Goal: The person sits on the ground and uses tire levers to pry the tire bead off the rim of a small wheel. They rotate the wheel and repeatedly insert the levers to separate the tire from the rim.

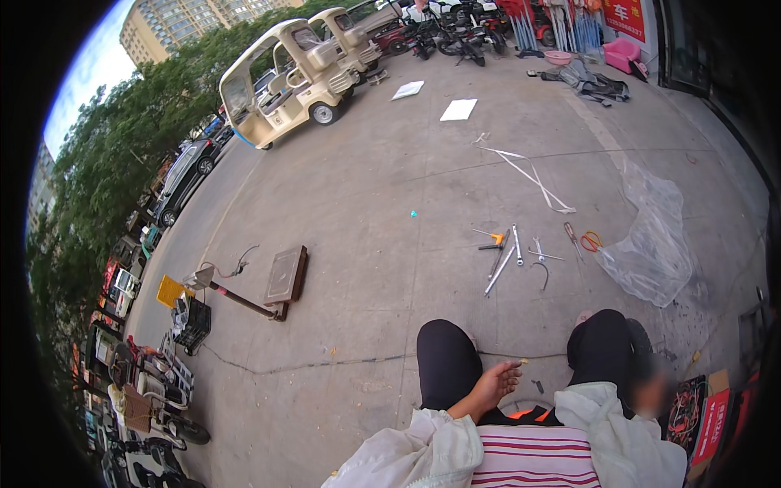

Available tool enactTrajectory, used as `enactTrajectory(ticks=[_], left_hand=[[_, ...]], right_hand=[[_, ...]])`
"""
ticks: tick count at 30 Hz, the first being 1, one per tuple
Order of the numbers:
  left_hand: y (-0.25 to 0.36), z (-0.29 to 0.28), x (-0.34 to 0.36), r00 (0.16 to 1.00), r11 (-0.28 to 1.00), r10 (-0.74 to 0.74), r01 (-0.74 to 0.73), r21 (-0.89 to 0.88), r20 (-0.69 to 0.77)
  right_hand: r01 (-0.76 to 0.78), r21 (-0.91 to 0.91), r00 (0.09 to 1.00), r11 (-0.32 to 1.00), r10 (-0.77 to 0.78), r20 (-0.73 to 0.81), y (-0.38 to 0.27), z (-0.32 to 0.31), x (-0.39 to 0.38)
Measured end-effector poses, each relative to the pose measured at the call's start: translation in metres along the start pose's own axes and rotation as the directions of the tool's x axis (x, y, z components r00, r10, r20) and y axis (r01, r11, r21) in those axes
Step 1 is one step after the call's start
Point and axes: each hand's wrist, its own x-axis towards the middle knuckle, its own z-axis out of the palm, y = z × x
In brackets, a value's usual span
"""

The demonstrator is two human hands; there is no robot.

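My left hand (495,388) rests by my left knee with its fingers loosely stretched out, holding nothing that I can see. Beside my right knee, my right hand (649,393) is a blur, and its fingers cannot be made out. It is nearest to a red cardboard box (714,423) with a tangle of cables. On the ground ahead of my knees lie an orange-handled tool (495,238), a long wrench (517,244), a smaller wrench (538,249), a screwdriver (573,240) and a tool with orange loop handles (591,241).
Crumpled clear plastic sheeting (651,244) lies right of the tools, with white strapping (533,179) farther out. A platform scale (285,276) stands left, near a black crate (195,324). Beige three-wheelers (285,81) and a dark garment (590,81) are farther off.
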Motion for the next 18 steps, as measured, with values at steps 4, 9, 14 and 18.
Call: enactTrajectory(ticks=[4,9,14,18], left_hand=[[0.001,0.001,-0.001,1.0,1.0,-0.001,0.001,0.002,0.01],[0.001,0.003,-0.002,1.0,1.0,0.001,-0.001,0.001,0.015],[0.001,0.003,-0.002,1.0,1.0,0.0,0.0,0.01,0.011],[0.001,0.004,-0.001,1.0,1.0,-0.004,0.004,0.005,0.006]], right_hand=[[0.008,0.009,1.0,1.0,-0.008,-0.026,0.003,0.001,-0.002],[-0.005,0.033,1.0,0.999,0.005,-0.014,0.004,-0.003,-0.002],[0.027,0.051,1.0,0.998,-0.027,-0.003,-0.001,-0.013,-0.005],[0.003,0.119,1.0,0.993,-0.006,0.025,-0.003,-0.017,-0.005]])
